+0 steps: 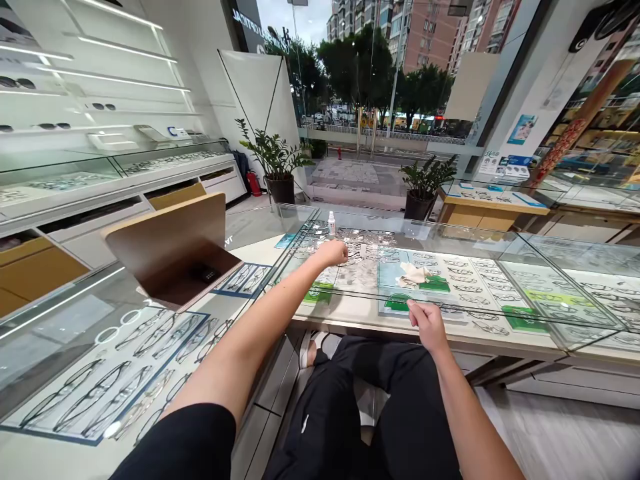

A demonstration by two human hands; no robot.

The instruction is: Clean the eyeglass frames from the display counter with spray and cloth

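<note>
My left hand [332, 253] reaches far out over the glass display counter [350, 291], its fingers closed. Dark eyeglasses [354, 254] show right beside its fingertips; whether they are in its grip I cannot tell. Just beyond that hand stands a small white spray bottle [331, 224]. Close to the counter's front edge, my right hand [428, 323] is curled with the thumb against the fingers, and what it holds, if anything, is hidden. A crumpled beige cloth [413, 274] lies ahead of it, partly over a green card [435, 284].
Rows of eyeglasses [463, 280] fill the counter to the right. On the left stand a brown wooden box-like stand [173, 250] and a tray of glasses [95, 393]. Glass panel edges run along the counter. Potted plants [280, 187] stand near the window.
</note>
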